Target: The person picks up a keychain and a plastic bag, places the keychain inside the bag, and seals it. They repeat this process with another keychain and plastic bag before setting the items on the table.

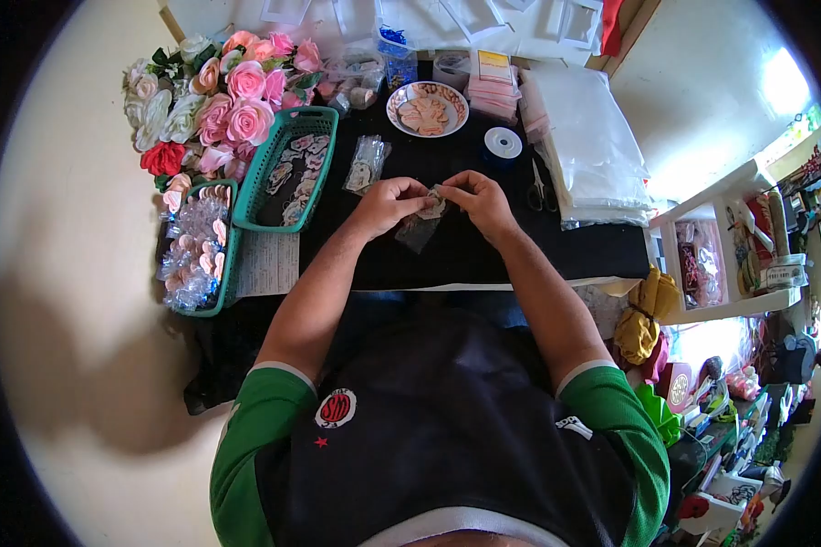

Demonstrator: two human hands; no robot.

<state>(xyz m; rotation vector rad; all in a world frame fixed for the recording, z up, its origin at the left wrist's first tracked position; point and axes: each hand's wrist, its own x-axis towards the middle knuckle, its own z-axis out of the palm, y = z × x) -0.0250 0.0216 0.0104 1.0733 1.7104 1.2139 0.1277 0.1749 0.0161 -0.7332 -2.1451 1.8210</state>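
Over the black tabletop (374, 260), my left hand (389, 206) and my right hand (481, 204) meet with pinched fingertips. Between them is a small pale cut-out piece (431, 208), gripped from both sides. A small clear plastic bag (417, 233) hangs just below it; whether the piece is partly inside the bag is unclear. Up and to the left of my left hand lies a clear packet of pale pieces (368, 164). A green basket (315, 196) with several small cut-outs stands further left.
A bowl of pinkish pieces (428, 133), a ribbon spool (503, 143), scissors (540, 189) and stacked plastic bags (593, 155) lie beyond and right of my hands. At the left are artificial flowers (246, 120) and a second green basket (229, 273) with wrapped items.
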